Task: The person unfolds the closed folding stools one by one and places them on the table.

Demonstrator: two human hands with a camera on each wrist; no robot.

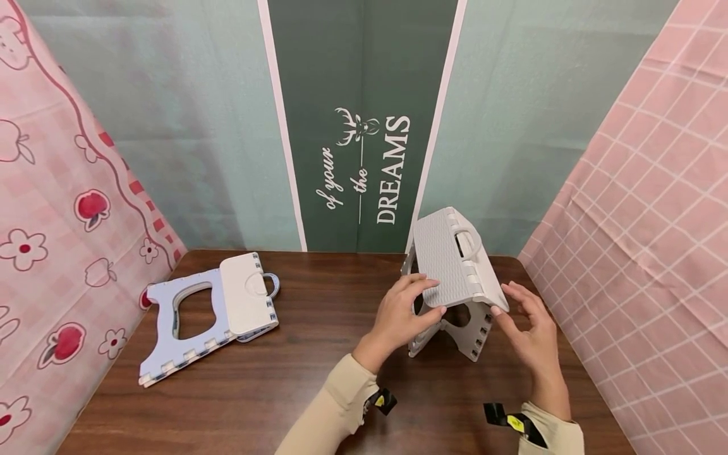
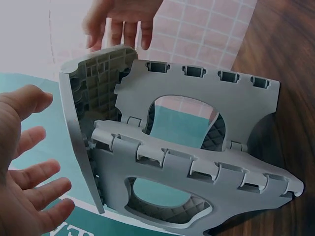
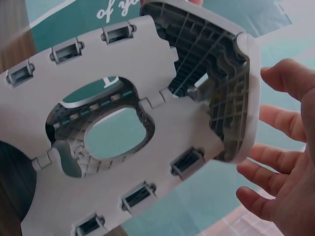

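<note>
A grey folding step stool [image 1: 440, 262] stands on the right of the table, partly unfolded, its two-part top bent along the middle hinge. My left hand [image 1: 400, 316] is at the near left corner of the top, fingers spread. In the left wrist view its loosely bent fingers [image 2: 42, 174] lie beside the top panel, and contact is hard to tell. On the other side, my right hand [image 1: 531, 332] reaches to the right panel's edge. Its extended thumb and fingers [image 3: 275, 162] come up close to or touch that panel in the right wrist view. Neither hand curls round the stool.
A second folding stool, pale blue and white [image 1: 244, 297], lies folded flat on the left of the brown wooden table [image 1: 330, 354]. Behind hangs a green printed cloth [image 1: 364, 76]. Pink patterned cloths border the left and right sides.
</note>
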